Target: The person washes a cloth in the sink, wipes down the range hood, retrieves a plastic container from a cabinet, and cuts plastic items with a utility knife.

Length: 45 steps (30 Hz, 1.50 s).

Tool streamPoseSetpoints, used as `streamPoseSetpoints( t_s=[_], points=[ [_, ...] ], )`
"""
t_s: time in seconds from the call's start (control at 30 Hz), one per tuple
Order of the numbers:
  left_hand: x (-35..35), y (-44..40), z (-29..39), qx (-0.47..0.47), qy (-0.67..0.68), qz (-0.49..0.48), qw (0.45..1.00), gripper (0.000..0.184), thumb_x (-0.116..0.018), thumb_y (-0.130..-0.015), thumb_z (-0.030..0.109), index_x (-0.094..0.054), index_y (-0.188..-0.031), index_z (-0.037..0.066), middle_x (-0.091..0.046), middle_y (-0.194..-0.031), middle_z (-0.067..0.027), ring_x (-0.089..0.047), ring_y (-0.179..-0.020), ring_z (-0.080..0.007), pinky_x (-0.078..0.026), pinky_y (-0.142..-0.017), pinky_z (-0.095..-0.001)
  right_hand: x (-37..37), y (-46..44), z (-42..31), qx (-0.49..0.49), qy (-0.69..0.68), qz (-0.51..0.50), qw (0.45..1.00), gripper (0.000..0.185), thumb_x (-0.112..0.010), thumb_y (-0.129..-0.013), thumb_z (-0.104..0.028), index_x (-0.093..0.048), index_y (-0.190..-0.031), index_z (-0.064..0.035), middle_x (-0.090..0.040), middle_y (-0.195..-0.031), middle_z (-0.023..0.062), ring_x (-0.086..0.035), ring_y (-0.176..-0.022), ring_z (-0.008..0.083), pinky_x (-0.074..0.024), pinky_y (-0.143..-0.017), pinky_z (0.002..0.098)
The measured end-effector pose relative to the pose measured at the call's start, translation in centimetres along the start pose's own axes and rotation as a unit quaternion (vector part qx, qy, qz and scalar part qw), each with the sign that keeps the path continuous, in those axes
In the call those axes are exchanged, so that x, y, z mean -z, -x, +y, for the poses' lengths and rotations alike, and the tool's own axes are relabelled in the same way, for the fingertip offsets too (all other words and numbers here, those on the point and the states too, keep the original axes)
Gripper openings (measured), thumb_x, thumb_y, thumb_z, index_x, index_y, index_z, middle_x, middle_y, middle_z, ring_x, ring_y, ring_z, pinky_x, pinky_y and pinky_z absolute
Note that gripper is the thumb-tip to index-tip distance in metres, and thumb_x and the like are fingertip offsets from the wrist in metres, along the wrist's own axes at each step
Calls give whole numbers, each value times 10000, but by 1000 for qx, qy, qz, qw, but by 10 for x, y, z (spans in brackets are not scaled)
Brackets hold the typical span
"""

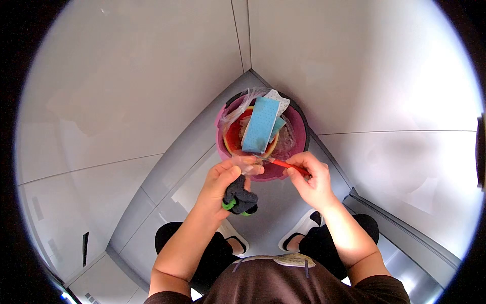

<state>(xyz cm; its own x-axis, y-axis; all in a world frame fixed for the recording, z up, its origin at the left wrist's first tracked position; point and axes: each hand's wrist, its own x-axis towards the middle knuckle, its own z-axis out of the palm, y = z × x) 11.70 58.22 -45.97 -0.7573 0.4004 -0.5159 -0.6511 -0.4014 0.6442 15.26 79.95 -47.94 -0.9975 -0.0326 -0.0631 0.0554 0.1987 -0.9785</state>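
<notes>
My left hand (220,181) is closed on a crumpled piece of clear plastic (245,165), pinched at the thumb and fingers. A dark knitted bundle with bright green edging (240,195) is held in the same hand, below the plastic; I cannot tell whether it is a sock or a glove. My right hand (313,181) pinches a slim red stick-shaped tool (289,165) by its right end. Its narrow tip points left, close to the clear plastic; whether they touch is unclear. Both hands are over the near rim of a pink bin (302,139).
Inside the bin are a light-blue dotted packet (261,124), a hollow watermelon rind (230,138) and clear plastic bags (234,117). The bin stands in a corner between pale tiled walls (136,76). My feet in white shoes (301,228) are on the grey floor (267,202).
</notes>
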Motion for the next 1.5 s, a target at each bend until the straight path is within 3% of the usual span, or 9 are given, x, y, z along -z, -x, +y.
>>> streamPoseSetpoints(
  t_s=[0.37,0.63,0.77,0.93,1.03,1.5],
  points=[
    [-5,-1,1,-6,1,31,1000,497,-651,-809,360,-580,-1116,-25,-640,-1053,-199,-544,-680,-136,-462,-575,-228,-1,0,-1,22,-1,21,1000,142,-634,-809,30,-585,-941,17,-659,-784,101,-630,-696,110,-496,-623,235],
    [-10,-2,0,-46,9,56,997,416,-646,-831,305,-461,-1158,128,-643,-1026,-204,-557,-584,-155,-468,-519,-246,-1,1,-5,29,13,20,999,131,-585,-826,66,-569,-949,23,-662,-802,83,-650,-747,114,-501,-661,223],
    [-13,-2,1,-56,24,60,996,389,-648,-837,279,-452,-1140,133,-648,-1015,-195,-572,-614,-156,-474,-532,-248,-3,1,-4,31,5,29,999,139,-589,-822,73,-569,-950,22,-659,-798,79,-647,-745,109,-499,-659,222],
    [-18,0,-1,-77,-56,69,993,418,-696,-797,117,-449,-1134,115,-648,-1027,-167,-602,-687,-142,-515,-607,-259,-5,1,-6,35,26,37,998,141,-597,-817,78,-572,-944,21,-656,-795,75,-644,-739,105,-496,-646,217],
    [-17,-2,-4,-82,-23,80,993,459,-706,-767,49,-450,-1144,106,-646,-1035,-154,-607,-720,-134,-527,-631,-266,-5,1,-7,33,20,34,999,130,-595,-821,72,-573,-940,23,-657,-795,76,-643,-736,104,-495,-641,217],
    [-20,-5,-9,-144,-78,90,982,353,-677,-793,58,-515,-1107,59,-651,-1049,-132,-614,-820,-131,-513,-681,-256,-2,2,-6,31,19,39,999,114,-583,-832,66,-572,-939,31,-660,-813,79,-650,-762,109,-499,-665,216]
  ],
)
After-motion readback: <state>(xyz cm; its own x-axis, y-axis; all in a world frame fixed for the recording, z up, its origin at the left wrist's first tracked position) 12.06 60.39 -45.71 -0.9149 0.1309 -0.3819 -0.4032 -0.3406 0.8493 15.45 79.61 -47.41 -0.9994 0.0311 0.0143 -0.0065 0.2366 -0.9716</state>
